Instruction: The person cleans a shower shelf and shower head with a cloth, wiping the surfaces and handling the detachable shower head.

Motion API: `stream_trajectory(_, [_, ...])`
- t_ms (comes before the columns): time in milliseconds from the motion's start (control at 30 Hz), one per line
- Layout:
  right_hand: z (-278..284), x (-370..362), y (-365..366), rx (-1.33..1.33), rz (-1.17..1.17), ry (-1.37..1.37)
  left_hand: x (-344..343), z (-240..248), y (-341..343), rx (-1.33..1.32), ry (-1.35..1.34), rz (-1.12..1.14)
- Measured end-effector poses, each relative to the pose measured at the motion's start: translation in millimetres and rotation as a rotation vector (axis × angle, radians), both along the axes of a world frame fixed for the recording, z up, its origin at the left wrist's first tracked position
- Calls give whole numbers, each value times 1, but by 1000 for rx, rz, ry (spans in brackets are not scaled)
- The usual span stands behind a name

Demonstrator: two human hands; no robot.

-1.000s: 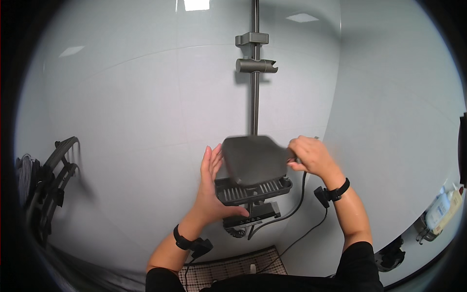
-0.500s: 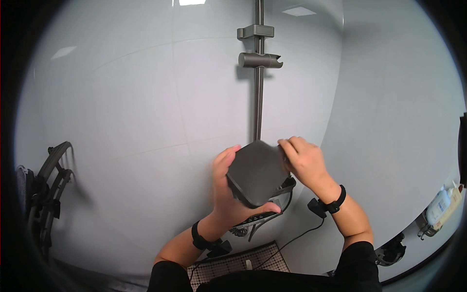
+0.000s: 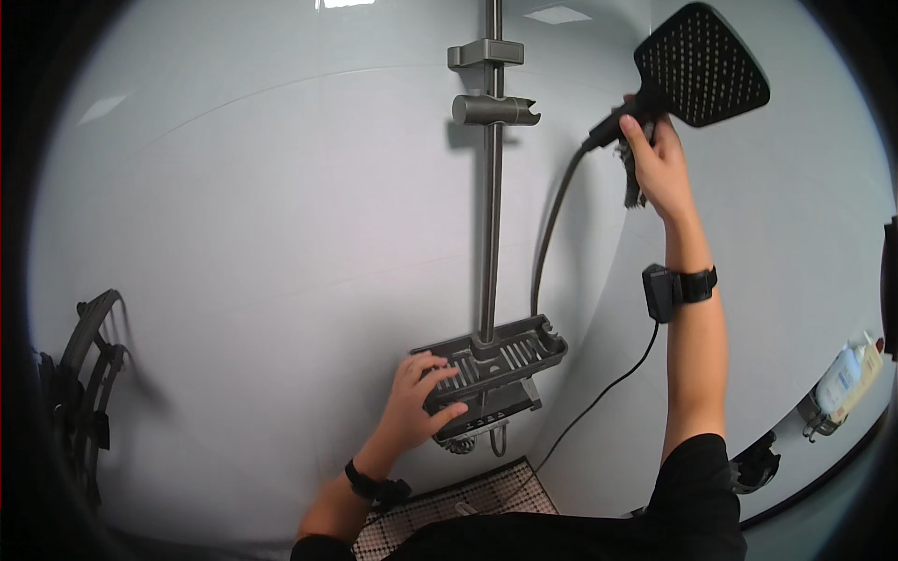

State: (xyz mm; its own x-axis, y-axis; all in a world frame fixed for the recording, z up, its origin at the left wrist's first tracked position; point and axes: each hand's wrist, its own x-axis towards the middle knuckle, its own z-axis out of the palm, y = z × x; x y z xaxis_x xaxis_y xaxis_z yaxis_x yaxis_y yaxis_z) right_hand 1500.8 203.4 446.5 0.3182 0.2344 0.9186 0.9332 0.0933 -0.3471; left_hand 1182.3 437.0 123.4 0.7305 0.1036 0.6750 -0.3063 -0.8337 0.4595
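Note:
High on the right, my right hand (image 3: 659, 164) is closed around the handle of a black handheld shower head (image 3: 706, 65). Its square face, dotted with rows of nozzles, is turned toward me. A grey hose (image 3: 554, 224) runs from the handle down behind the shelf. Under the same hand hangs a small dark grey piece with a ragged edge (image 3: 634, 182); I cannot tell its kind. My left hand (image 3: 412, 402), fingers spread and holding nothing, is at the left end of a slotted grey shower shelf (image 3: 505, 369); whether it touches is unclear.
A grey shower rail (image 3: 492, 224) with an unoccupied holder bracket (image 3: 496, 110) rises above the shelf. To the right, bottles (image 3: 842, 379) sit in a wall rack. A dark folding rack (image 3: 94, 346) is at left. A checked mat (image 3: 505, 491) lies below, and a thin cord (image 3: 599, 397) trails from my right wrist.
The shower head has gone from between both hands at the middle to the upper right in my right hand alone, turning its nozzles into view. My left hand has let go and dropped to the shelf.

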Motion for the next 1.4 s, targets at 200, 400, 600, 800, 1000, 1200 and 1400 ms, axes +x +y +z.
stream_trajectory(200, [40, -8, 32, 41, 175, -98, -12, -30, -5, 94, 1, 199])
stream_trajectory(400, [53, -18, 39, 3, 328, -235, -10, -34, -6, 55, -16, 174])
stream_trajectory(600, [60, -10, 37, -64, 408, -260, -11, -33, -5, 31, -12, 155])
stream_trajectory(800, [57, -23, 50, -125, 415, -273, -10, -36, -4, 24, -40, 144])
stream_trajectory(1000, [54, -22, 66, -63, 436, -279, -7, -39, -5, -7, -50, 132])
stream_trajectory(1200, [51, -11, 62, -25, 372, -352, -3, -40, -5, -4, -64, 125])
stream_trajectory(1400, [36, -40, 70, -159, 144, -250, -4, -37, -5, 21, -54, 149])
